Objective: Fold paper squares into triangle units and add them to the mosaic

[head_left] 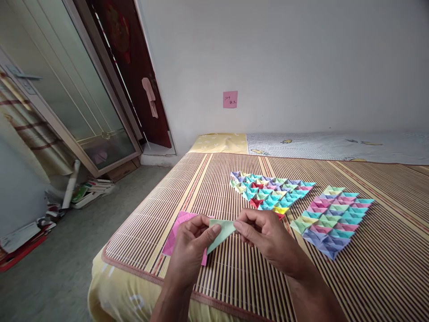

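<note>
Fingers of the left hand (pixel 191 246) and right hand (pixel 268 237) pinch the small pale green folded paper piece (pixel 224 229) above the striped bamboo mat (pixel 368 277), where a clean crease likely needs aligned edges and steady pressure.

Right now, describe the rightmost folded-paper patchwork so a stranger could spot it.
Start at the brown striped bamboo mat. Two tiled patchworks of folded coloured paper lie on it; take the right patchwork. Unlike its mostly teal neighbour, it runs in pink, green and violet-blue bands.
</note>
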Tool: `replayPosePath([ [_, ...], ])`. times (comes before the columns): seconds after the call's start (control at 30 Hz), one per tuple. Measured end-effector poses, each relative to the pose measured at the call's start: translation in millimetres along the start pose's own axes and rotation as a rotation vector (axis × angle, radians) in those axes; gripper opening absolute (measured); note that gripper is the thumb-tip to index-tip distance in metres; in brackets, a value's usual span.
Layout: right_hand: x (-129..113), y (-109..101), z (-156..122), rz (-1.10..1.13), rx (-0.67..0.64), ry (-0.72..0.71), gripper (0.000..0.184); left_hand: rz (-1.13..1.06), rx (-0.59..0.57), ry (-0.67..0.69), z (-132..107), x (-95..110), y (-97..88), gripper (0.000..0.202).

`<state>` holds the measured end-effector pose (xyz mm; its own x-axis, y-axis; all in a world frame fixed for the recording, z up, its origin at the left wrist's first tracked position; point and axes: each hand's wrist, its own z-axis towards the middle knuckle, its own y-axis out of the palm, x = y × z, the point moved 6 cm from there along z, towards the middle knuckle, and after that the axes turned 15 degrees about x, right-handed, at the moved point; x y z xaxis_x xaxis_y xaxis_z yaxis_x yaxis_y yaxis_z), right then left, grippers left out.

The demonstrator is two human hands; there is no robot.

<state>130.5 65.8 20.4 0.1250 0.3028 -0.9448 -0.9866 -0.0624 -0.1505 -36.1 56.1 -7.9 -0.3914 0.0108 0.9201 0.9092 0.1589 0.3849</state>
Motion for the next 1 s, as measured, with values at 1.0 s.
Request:
replayPosePath([
  [1.0,-5.2,38.2,-2.7,-0.002,-0.044,0.031,0.026,-0.433,0.318,-0.036,9.6,-1.9,-1.4,0.028],
])
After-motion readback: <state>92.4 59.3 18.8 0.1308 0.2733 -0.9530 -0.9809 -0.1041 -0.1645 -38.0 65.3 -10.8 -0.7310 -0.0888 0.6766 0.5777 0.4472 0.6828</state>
